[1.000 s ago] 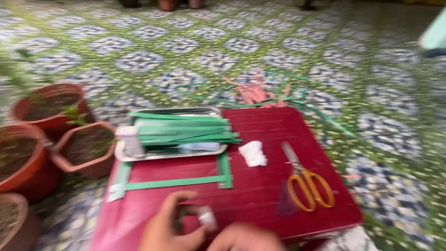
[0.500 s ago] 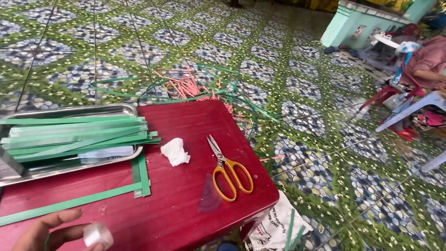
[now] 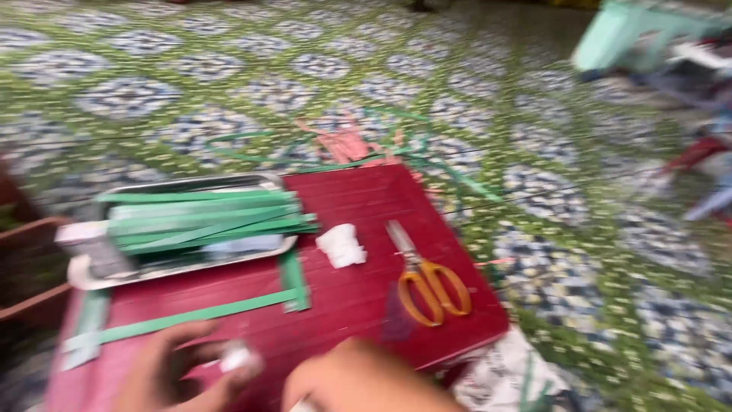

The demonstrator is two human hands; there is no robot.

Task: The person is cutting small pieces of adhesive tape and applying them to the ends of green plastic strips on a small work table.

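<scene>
My left hand (image 3: 171,370) is at the bottom edge over the dark red table (image 3: 358,198), its fingers closed on a small white object (image 3: 238,357), blurred. My right hand (image 3: 366,381) is just to its right, fingers curled; whether it holds anything is hidden. A long green strip (image 3: 198,314) lies on the table just beyond my left hand. Scissors with orange handles (image 3: 427,278) lie to the right, and a crumpled white scrap (image 3: 341,246) sits beside them. A metal tray (image 3: 91,276) at the left carries a bundle of green strips (image 3: 206,220).
The floor has green and blue patterned tiles with loose green and pink strips (image 3: 347,145) beyond the table. A brown pot edge (image 3: 30,305) shows at the left. A teal piece of furniture (image 3: 610,42) stands at the top right. Printed paper (image 3: 503,374) lies under the table's corner.
The view has swung back left and is more blurred. My right hand has come into view beside my left hand, which still holds the small white object.
</scene>
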